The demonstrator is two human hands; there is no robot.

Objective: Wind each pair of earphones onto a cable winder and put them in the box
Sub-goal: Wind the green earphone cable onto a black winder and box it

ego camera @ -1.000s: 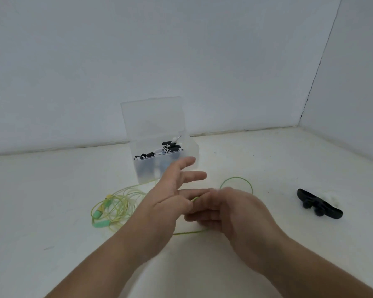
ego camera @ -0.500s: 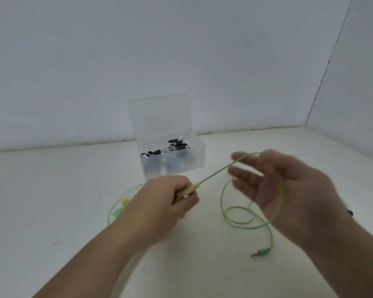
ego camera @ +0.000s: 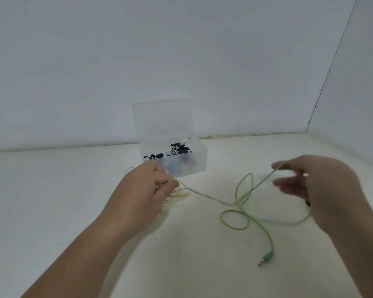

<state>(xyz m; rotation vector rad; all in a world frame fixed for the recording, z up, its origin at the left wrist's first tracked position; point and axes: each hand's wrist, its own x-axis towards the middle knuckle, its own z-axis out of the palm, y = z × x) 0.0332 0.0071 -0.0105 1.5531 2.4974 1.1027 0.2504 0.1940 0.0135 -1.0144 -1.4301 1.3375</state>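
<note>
Box: clear plastic, set on the white table, with its lid stood open at the far side. Wound earphones, black and white, are seen inside, piled toward the back of the box.

Left hand is held just in front of the box's left front corner, overlapping it slightly in view. Its fingers are curled, and the green earphone cable is pinched between thumb and forefinger. A yellowish bunch of the same cable is seen under that hand, in front of the box. It is blurred, so the earbuds cannot be made out.

From the pinch the cable is run rightward in front of the box, and several loose loops are laid on the table to the front right of the box. The whole green pair is outside the box.

Right hand is held well to the right of the box and nearer the camera. Its fingers are spread, nearly straight and loosely open. One cable strand is draped over the forefinger and not gripped, and a second strand is passed below the palm. Motion blur is present there, so any finer contact cannot be told.

Jack plug is laid on the table well in front of the box and to its right, touched by neither hand.

A dark sliver is seen at the right hand's edge, right of the box. It cannot be identified.
</note>
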